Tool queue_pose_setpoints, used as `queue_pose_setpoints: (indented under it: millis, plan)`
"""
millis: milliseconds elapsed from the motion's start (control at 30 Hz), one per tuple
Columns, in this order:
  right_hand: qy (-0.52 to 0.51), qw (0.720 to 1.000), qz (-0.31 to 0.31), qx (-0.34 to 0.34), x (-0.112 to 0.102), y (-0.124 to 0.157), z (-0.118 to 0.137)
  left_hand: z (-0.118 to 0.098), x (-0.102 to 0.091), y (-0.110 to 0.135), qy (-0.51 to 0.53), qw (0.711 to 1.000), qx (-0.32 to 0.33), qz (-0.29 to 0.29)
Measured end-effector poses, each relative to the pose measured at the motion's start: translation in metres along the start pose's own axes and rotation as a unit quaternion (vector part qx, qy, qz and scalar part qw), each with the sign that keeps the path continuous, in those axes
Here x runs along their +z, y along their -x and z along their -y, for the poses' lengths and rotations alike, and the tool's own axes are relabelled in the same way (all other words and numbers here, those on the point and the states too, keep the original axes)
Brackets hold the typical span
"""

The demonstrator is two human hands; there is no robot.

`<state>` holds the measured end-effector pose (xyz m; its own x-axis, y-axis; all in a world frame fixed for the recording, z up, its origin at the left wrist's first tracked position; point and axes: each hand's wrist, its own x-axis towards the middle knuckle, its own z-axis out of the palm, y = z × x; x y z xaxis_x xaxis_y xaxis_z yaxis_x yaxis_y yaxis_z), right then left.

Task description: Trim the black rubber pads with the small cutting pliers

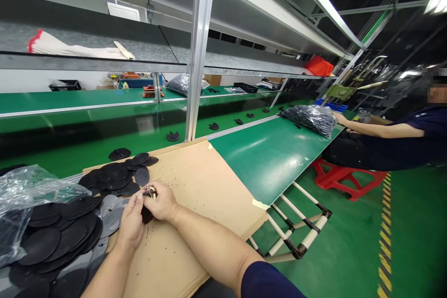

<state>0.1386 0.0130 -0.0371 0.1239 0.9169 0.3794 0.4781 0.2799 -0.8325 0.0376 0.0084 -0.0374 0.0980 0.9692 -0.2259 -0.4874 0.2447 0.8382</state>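
My left hand (132, 223) is closed on a dark plastic part (146, 215), held low over the cardboard sheet (195, 186). Against it, my right hand (162, 200) is closed around a small metallic and yellowish object (151, 191), mostly covered by the fingers, so its kind is unclear. Just beyond the hands lies a pile of black plastic discs (115, 172). More discs, black and grey, are heaped at the left (63, 228), partly under a clear plastic bag (35, 191). Tiny dark scraps dot the cardboard.
A metal post (200, 51) rises behind the cardboard, carrying shelves; a white glove (77, 49) lies on one. Along the green conveyor sit several black parts (172, 136). At right, a co-worker's hand (340, 118) touches a filled plastic bag (310, 118) near a red stool (349, 177).
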Motion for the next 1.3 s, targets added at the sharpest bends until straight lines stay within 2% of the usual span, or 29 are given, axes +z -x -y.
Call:
queue_pose_setpoints:
  millis: [133, 300, 600, 900, 1300]
  plan:
    - [-0.002, 1.000, -0.004, -0.002, 0.001, 0.000, 0.001, 0.000, -0.004, -0.001, 0.005, 1.000, -0.003, -0.006]
    - [-0.026, 0.999, -0.036, 0.022, -0.001, 0.001, 0.004, -0.007, -0.003, 0.002, 0.029, 0.999, -0.027, 0.018]
    - [-0.090, 0.991, -0.069, 0.070, -0.006, 0.000, 0.007, -0.016, 0.002, 0.013, -0.007, 0.995, -0.018, 0.101]
    - [-0.106, 0.991, -0.056, 0.060, -0.005, -0.001, 0.003, -0.011, 0.004, 0.012, 0.021, 0.997, -0.002, 0.073]
    - [-0.067, 0.997, -0.018, 0.045, -0.007, -0.001, 0.005, -0.014, 0.004, 0.014, 0.026, 0.996, -0.005, 0.084]
